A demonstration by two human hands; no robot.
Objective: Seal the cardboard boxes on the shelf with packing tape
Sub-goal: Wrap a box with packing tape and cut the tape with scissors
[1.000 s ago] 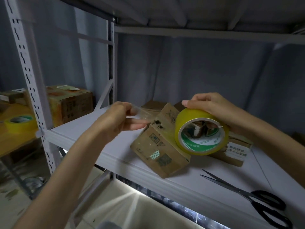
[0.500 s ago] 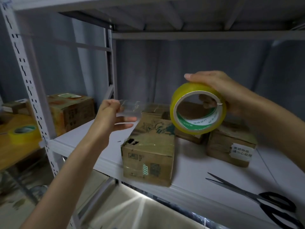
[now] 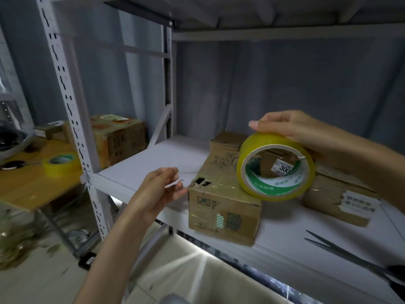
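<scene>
Yellow tape roll gripped by R hand, L hand pinching tape end.

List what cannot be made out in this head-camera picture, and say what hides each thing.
- Scissors: handles cut off by the right edge.
- Rear box: mostly behind the front box and tape roll.
- White label on the right box: print blurred.
- Pulled tape in the left hand: transparent, barely visible.

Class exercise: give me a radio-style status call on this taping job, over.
Right hand grips tape roll. Left hand pinches pulled tape end. Front box under strip. Scissors lie right, clear.
</scene>
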